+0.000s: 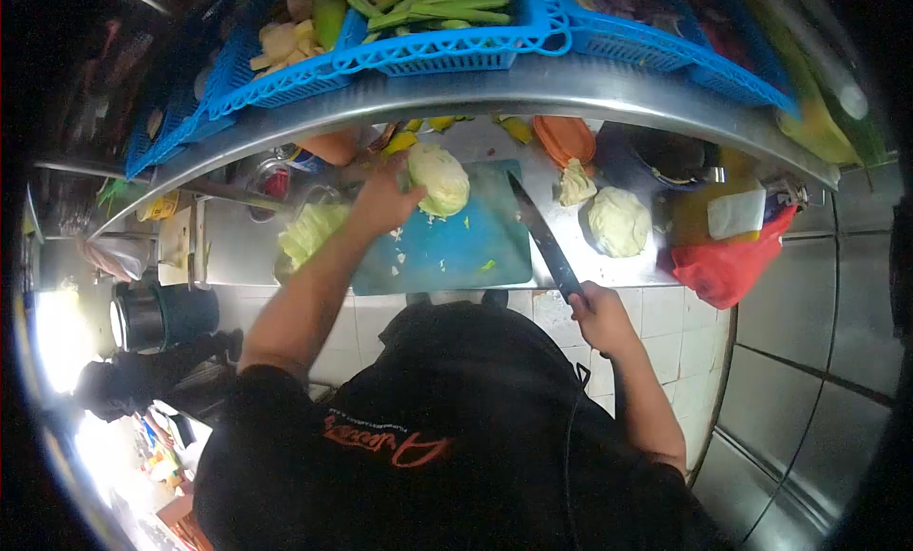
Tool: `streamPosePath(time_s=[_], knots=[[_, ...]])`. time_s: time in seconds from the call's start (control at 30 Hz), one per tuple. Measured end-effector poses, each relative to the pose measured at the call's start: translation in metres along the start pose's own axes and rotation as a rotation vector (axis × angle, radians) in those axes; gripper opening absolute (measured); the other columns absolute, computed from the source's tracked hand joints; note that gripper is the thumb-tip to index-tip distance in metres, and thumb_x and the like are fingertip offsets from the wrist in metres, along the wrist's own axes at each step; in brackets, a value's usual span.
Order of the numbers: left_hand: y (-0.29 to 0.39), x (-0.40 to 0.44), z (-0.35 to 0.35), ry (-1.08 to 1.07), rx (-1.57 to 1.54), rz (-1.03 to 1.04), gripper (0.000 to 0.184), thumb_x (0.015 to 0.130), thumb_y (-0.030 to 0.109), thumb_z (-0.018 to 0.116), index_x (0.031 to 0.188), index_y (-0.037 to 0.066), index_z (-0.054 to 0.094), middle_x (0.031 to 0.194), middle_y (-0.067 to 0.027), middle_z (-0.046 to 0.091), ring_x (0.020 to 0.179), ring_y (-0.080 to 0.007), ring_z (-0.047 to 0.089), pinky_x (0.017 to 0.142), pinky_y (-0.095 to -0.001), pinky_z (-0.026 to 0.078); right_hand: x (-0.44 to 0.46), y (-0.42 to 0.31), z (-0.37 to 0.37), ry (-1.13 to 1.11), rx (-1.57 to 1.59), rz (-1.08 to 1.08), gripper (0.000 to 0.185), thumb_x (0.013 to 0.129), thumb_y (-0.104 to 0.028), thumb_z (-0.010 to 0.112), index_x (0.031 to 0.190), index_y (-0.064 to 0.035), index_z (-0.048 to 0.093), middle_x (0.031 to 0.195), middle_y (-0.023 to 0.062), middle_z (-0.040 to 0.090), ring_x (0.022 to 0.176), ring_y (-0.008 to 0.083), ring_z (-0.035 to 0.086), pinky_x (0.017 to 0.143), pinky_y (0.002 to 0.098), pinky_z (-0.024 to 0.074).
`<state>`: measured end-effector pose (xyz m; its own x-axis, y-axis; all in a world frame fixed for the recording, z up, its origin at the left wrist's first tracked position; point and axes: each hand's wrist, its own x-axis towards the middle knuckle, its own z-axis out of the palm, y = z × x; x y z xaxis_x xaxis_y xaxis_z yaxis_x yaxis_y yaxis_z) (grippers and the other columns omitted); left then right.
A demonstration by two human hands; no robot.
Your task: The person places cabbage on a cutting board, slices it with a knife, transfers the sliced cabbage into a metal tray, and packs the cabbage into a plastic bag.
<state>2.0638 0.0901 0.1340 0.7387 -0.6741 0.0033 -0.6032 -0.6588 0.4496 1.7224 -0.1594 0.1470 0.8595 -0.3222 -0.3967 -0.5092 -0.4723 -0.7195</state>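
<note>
The knife (545,239) is gripped by its handle in the closed right hand (605,320), its blade slanted near the right edge of the blue cutting board (475,247), on which the cabbage (441,180) is flanked by the loosely opened left hand (385,204), contact being indeterminable.

Orange-red script lettering (382,444) on the person's black fabric garment (475,494), large capital "A" at its start, remaining letters uncertain, small white line of print (369,424) alongside, too tiny to read

board (495,237): smooth plastic | knife (544,235): metal blade | shelf (533,90): glossy metal
</note>
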Motion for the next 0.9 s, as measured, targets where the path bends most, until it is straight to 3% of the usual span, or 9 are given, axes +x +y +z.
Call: streamPosePath(time_s=[0.1,0.17,0.3,0.43,0.5,0.63,0.73,0.83,0.9], knots=[[-0.005,-0.006,0.041,0.059,-0.43,-0.323,0.079,0.077,0.029,0.078,0.141,-0.003,0.043,0.127,-0.0311,0.059,0.116,-0.0406,0.061,0.1,-0.042,0.048,0.014,-0.009,-0.003,-0.068,-0.194,-0.058,0.021,0.097,-0.018,0.059,0.098,0.0033,0.059,0.078,0.0223,0.067,0.073,0.038,0.067,0.068,0.0469,0.0505],[0.005,-0.007,0.052,0.051,-0.57,-0.397,0.08,0.075,0.032,0.08,0.137,-0.004,0.044,0.118,-0.0304,0.064,0.107,-0.0399,0.066,0.094,-0.0419,0.051,0.017,-0.027,-0.006,-0.069,-0.274,-0.082,0.02,0.096,-0.018,0.058,0.101,0.002,0.057,0.079,0.0236,0.067,0.075,0.0419,0.066,0.069,0.0504,0.0506],[0.009,0.001,0.043,0.029,-0.527,-0.427,0.078,0.072,0.033,0.081,0.131,-0.003,0.046,0.109,-0.0268,0.068,0.101,-0.0381,0.069,0.088,-0.0421,0.053,0.018,-0.046,-0.013,-0.127,-0.533,-0.102,0.02,0.097,-0.018,0.055,0.107,-0.002,0.054,0.08,0.0245,0.067,0.078,0.0451,0.066,0.071,0.056,0.0503],[0.017,-0.001,0.018,-0.089,-0.534,-0.42,0.074,0.073,0.036,0.079,0.132,0.0,0.052,0.108,-0.0256,0.069,0.099,-0.0397,0.069,0.088,-0.0416,0.053,0.017,-0.065,-0.015,-0.199,-0.618,-0.076,0.018,0.097,-0.017,0.05,0.108,-0.0027,0.053,0.082,0.0242,0.068,0.08,0.0444,0.067,0.074,0.0556,0.0512],[0.019,-0.001,0.022,-0.067,-0.368,-0.271,0.073,0.075,0.04,0.076,0.134,0.002,0.055,0.112,-0.0263,0.068,0.1,-0.0409,0.068,0.089,-0.0422,0.054,0.019,-0.08,-0.015,-0.251,-0.646,-0.058,0.02,0.097,-0.014,0.044,0.109,-0.0009,0.054,0.089,0.0245,0.07,0.086,0.0431,0.068,0.078,0.055,0.0516],[0.013,0.003,0.045,0.089,-0.115,-0.044,0.072,0.08,0.048,0.069,0.138,0.006,0.057,0.119,-0.0282,0.065,0.107,-0.0428,0.064,0.095,-0.0435,0.052,0.023,-0.097,-0.013,-0.289,-0.673,-0.018,0.022,0.098,-0.015,0.043,0.111,-0.0002,0.053,0.091,0.025,0.07,0.089,0.0433,0.069,0.078,0.0546,0.0522],[0.023,-0.002,0.043,-0.007,-0.043,-0.13,0.068,0.084,0.048,0.065,0.139,0.008,0.056,0.122,-0.0268,0.063,0.115,-0.0412,0.06,0.098,-0.0443,0.051,0.026,-0.098,0.003,-0.268,-0.602,0.023,0.025,0.098,-0.016,0.044,0.115,0.0009,0.053,0.097,0.0262,0.07,0.095,0.0432,0.068,0.081,0.0534,0.0531],[0.039,0.001,0.042,-0.152,0.092,-0.195,0.065,0.087,0.047,0.061,0.14,0.01,0.055,0.123,-0.0248,0.062,0.118,-0.0398,0.059,0.099,-0.0453,0.049,0.064,-0.063,0.054,-0.326,-0.546,0.003,0.027,0.091,-0.007,0.049,0.117,0.0016,0.052,0.099,0.0255,0.069,0.095,0.0427,0.068,0.082,0.0525,0.0533],[0.037,0.013,0.037,-0.134,0.09,-0.163,0.063,0.089,0.048,0.059,0.141,0.012,0.054,0.125,-0.0241,0.06,0.118,-0.0389,0.059,0.099,-0.0463,0.05,0.065,-0.071,0.042,-0.333,-0.571,-0.125,0.028,0.092,-0.008,0.049,0.118,0.0013,0.053,0.1,0.0255,0.069,0.096,0.0427,0.068,0.083,0.0514,0.0533]])
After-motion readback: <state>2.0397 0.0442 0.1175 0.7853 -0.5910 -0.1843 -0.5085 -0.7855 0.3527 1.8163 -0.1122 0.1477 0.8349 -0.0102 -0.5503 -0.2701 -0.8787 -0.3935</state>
